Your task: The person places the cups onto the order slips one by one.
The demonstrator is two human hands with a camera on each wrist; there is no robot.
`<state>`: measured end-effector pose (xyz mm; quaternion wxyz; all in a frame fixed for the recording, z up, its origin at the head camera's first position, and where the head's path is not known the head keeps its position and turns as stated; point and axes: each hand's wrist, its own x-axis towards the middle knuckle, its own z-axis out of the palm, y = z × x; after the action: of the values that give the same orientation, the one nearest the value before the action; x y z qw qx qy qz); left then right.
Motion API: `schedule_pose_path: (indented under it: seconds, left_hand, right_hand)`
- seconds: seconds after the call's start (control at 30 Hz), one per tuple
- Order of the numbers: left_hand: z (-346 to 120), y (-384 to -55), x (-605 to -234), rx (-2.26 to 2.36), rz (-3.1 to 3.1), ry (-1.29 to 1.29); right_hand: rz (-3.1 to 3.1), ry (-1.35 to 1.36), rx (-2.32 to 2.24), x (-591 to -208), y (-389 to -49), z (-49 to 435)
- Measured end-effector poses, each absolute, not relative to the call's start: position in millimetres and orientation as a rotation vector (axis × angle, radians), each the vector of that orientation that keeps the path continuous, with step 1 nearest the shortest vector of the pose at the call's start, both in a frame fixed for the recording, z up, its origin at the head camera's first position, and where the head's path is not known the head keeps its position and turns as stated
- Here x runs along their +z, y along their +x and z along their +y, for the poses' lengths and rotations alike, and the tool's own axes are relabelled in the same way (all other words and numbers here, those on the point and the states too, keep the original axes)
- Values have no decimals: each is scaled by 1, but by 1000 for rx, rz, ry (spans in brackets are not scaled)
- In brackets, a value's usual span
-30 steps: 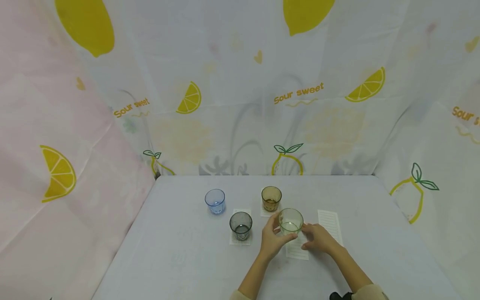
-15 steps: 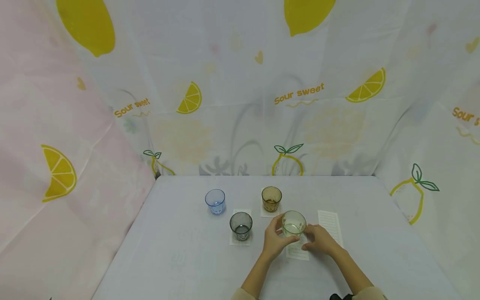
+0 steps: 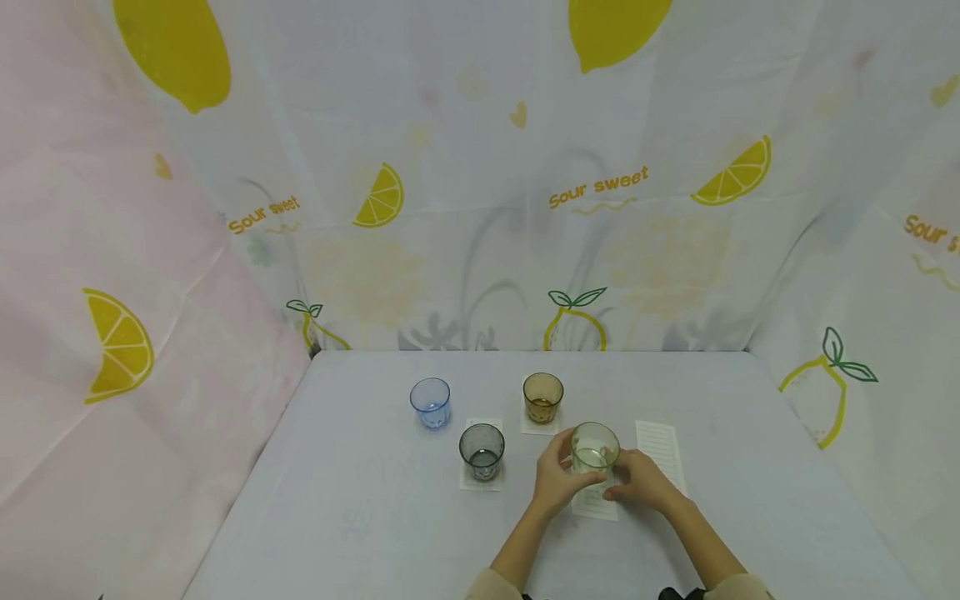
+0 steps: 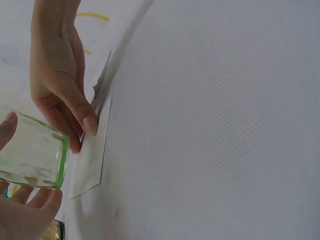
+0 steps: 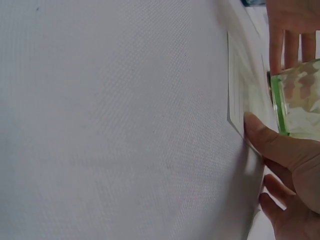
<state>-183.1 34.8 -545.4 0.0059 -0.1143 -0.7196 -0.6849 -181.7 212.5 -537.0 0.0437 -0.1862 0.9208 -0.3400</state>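
A pale green-tinted drinking glass stands upright in my left hand, its thumb and fingers curved round the sides. In the left wrist view the glass's thick green base is close over a printed paper slip. At that slip's right edge is my right hand, with the thumb tip touching the paper and the fingers loosely bent beside the glass. The glass and hands hide the slip's far part in the head view.
Left of the hands, a dark grey glass and an amber glass stand on paper slips. A blue glass sits on the white tablecloth at the back left. Another printed slip lies right, partly behind the right hand.
The left hand has shifted right and slightly nearer with the green glass, over the slip. The right hand has stayed almost in place; the other glasses are unmoved.
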Motion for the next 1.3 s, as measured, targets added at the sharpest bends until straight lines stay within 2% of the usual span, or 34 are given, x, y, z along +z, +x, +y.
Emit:
schedule_pose_path:
  seconds: [0.67,1.3]
  left_hand:
    - [39,-185,-549,-2107,-2287,-335]
    - [36,-181,-564,-2038,-2383,-440]
  right_hand:
    - [2803,-505,-1092,-545,-186,215]
    - [2806,-550,-1165,-548,-184,217]
